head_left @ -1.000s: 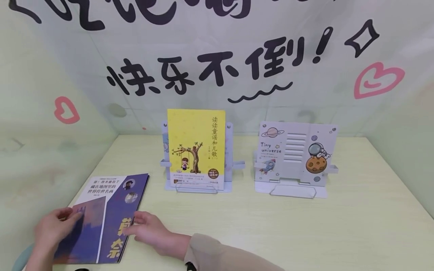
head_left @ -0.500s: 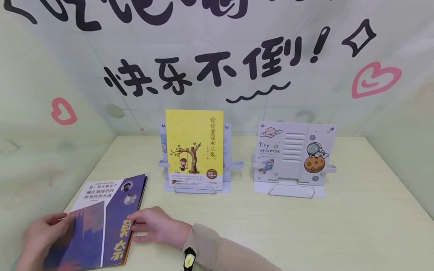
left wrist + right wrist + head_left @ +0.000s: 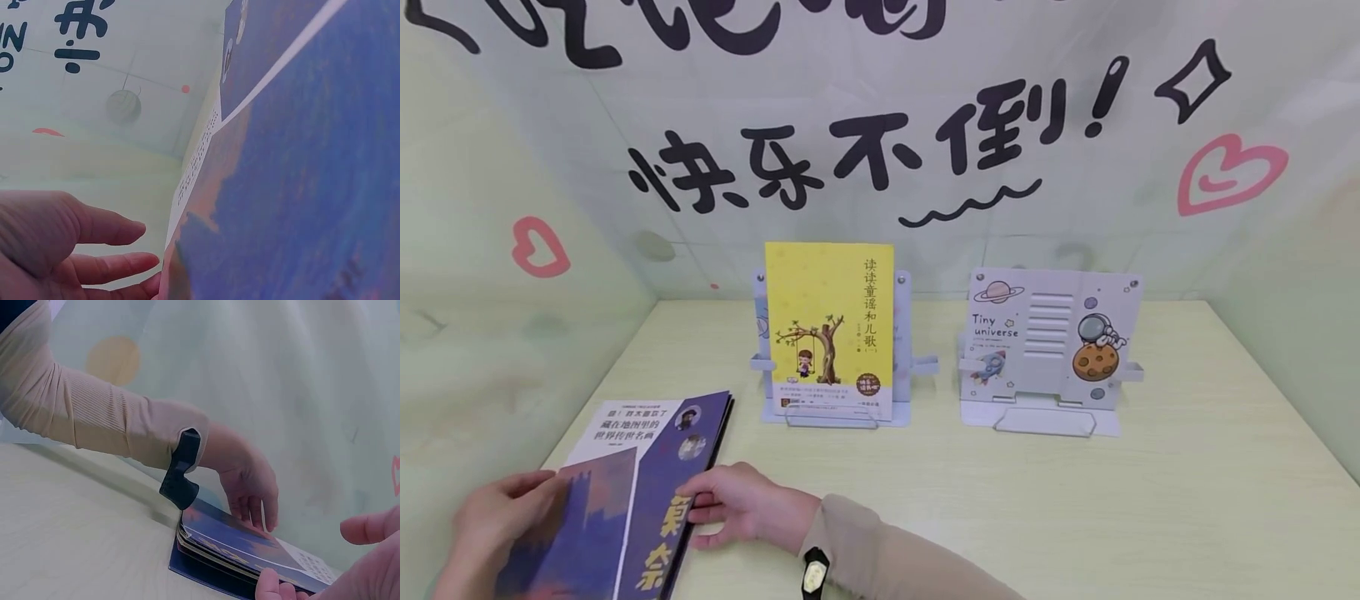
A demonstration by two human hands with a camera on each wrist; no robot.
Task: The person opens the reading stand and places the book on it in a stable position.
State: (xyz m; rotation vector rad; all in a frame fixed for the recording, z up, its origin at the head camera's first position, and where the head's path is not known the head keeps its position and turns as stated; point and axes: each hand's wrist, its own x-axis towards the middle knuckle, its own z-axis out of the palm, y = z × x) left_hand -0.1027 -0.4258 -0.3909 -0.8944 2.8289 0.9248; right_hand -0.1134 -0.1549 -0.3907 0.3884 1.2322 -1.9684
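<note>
A blue picture book [image 3: 658, 475] with a white corner and yellow characters lies at the table's left front; the head view cuts off its near end. My left hand [image 3: 501, 517] is at its left side, fingers mostly straight and touching the edge. In the left wrist view, a gap separates the left thumb [image 3: 115, 226] from the cover. My right hand [image 3: 748, 507] holds the book's right edge, fingers curled at the side. In the right wrist view, layers spread along that edge above a blue lower cover [image 3: 203, 572]; whether this is a second book, I cannot tell.
A yellow book [image 3: 827, 308] stands upright on a pale book stand [image 3: 902, 333] at the back middle. To its right is another stand [image 3: 1052, 333] with space pictures and no book. Behind the table [image 3: 1000, 508] hangs a printed cloth [image 3: 820, 75].
The blue book shifts left, then slightly right and toward me. My left hand moves left from its place over the cover. My right hand stays at the right edge.
</note>
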